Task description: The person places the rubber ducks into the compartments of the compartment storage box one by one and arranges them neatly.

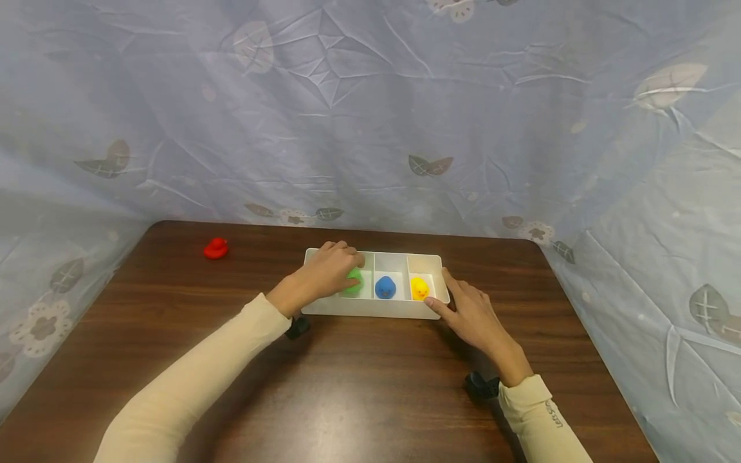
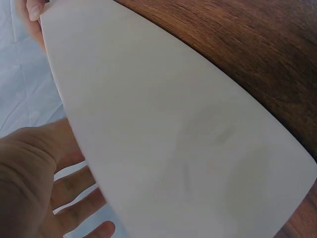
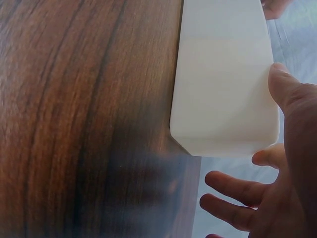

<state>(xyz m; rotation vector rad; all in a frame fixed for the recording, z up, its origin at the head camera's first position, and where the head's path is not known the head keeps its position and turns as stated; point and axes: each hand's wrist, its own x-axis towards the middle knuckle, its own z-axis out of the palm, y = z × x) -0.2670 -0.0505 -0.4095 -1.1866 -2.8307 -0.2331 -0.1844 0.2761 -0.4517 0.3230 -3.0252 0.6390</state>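
Observation:
A white three-compartment box [image 1: 370,308] stands on the table. My left hand [image 1: 324,270] reaches down into its left compartment, with thumb and fingers around a green toy duck [image 1: 352,281]; part of the duck is hidden. In the left wrist view, the box's front wall hides the fingertips. A blue toy duck [image 1: 385,288] sits in the middle compartment, a yellow toy duck [image 1: 419,289] in the right one. At the box's right end, my right hand [image 1: 471,312] holds the corner, thumb on the front rim and index finger along the end wall.
A red toy duck [image 1: 216,248] lies on the brown wooden table [image 1: 347,386] at its far left. Pale patterned cloth [image 1: 370,128] hangs behind the table and along both sides.

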